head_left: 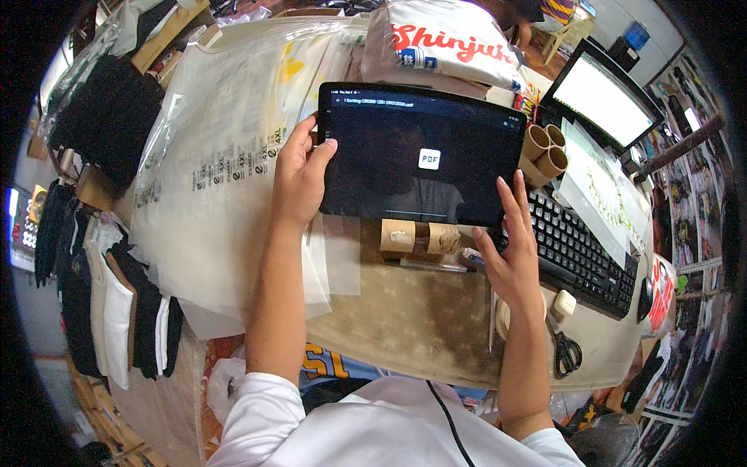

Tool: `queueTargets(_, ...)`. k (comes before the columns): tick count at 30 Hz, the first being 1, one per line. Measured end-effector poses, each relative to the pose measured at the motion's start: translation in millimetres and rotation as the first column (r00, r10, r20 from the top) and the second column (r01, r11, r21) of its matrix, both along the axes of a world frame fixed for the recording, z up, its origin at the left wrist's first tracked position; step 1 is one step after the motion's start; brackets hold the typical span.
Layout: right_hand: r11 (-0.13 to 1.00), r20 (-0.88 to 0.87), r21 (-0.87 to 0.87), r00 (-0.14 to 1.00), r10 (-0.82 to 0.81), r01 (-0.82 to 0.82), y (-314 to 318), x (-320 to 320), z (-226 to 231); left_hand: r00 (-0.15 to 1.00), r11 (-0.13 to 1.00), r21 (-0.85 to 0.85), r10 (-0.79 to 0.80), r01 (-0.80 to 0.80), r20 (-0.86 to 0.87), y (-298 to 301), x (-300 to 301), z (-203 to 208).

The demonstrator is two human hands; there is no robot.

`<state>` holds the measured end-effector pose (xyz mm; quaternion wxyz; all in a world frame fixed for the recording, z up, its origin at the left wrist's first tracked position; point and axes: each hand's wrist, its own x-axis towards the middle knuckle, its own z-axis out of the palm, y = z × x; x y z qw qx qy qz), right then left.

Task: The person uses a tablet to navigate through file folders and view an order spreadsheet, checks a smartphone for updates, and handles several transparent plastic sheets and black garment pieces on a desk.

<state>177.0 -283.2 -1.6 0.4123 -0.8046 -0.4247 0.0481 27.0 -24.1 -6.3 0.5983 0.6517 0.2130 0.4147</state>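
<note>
Through the head view I had the tablet right in the middle, held over the worktop, its dark screen turned toward the wearer and a small white tile glowing right of centre. Nice firm hold there on the left: the left hand had the tablet's left edge, thumb laid on the front border, the other fingers curling away behind it. Over to the right hand, at the lower right corner: fingers spread wide, two tips across the right edge of the screen, thumb out by the lower edge. I could not tell whether those tips pressed the glass or only stood in front of it.

Just below the tablet I picked out a brown tube lying on its side. Beyond the right hand ran a black keyboard, loose papers overlapping it, a lit monitor behind and three upright cardboard tubes clustered near the tablet's right edge. Nearer the wearer, black-handled scissors lay to the right of the right forearm. Across the left side spread clear plastic bags, and behind the tablet sat a plump white package with red lettering.
</note>
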Motion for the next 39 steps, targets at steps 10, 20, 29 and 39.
queueTargets(10,0.999,0.093,-0.044,0.995,0.022,-0.018,2,1,-9,0.993,0.981,0.179,0.089,-0.074,-0.076,2,2,-10)
queueTargets(20,0.992,0.063,-0.13,0.998,0.008,0.0,3,-6,-3,0.94,0.826,0.527,0.312,-0.198,-0.136,-4,4,-6)
queueTargets(29,0.999,0.049,-0.03,0.999,0.016,-0.015,1,0,-6,0.951,0.959,0.281,0.115,-0.032,-0.286,-2,-1,4)
queueTargets(39,1.0,0.076,-0.028,0.997,0.006,-0.004,0,1,-8,0.97,0.958,0.284,0.037,0.034,-0.241,3,-8,-5)
